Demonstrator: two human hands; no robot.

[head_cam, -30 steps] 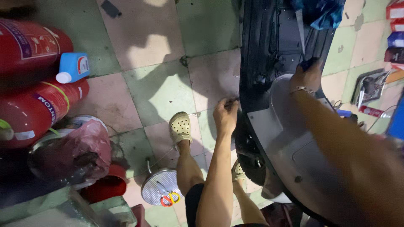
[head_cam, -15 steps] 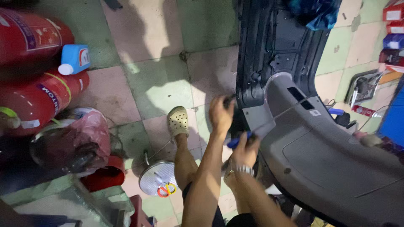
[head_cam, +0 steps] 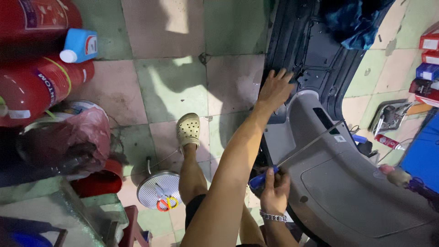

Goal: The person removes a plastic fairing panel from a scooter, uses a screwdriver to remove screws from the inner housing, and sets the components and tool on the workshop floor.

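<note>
The large grey plastic scooter body panel (head_cam: 347, 192) lies on the tiled floor against a black moulded panel (head_cam: 311, 50). The left hand (head_cam: 274, 89), fingers spread open, presses flat on the grey panel's upper edge. At its lower-left edge, the right hand (head_cam: 274, 190) is closed round a long blue-handled screwdriver (head_cam: 297, 158), whose shaft crosses the panel.

Light soft, moderately bright, falling from top of view onto tiled floor (head_cam: 173, 82). Pale sunlit patch at floor's top edge; broad soft shadows spread across tiles below it. Left side dim, red cylinders (head_cam: 41, 87) with faint sheen. Grey panel (head_cam: 347, 192) evenly lit, no harsh glare. Bottom left corner murky, soft. Wide-angle bending at edges; right edge slightly blurred.
</note>
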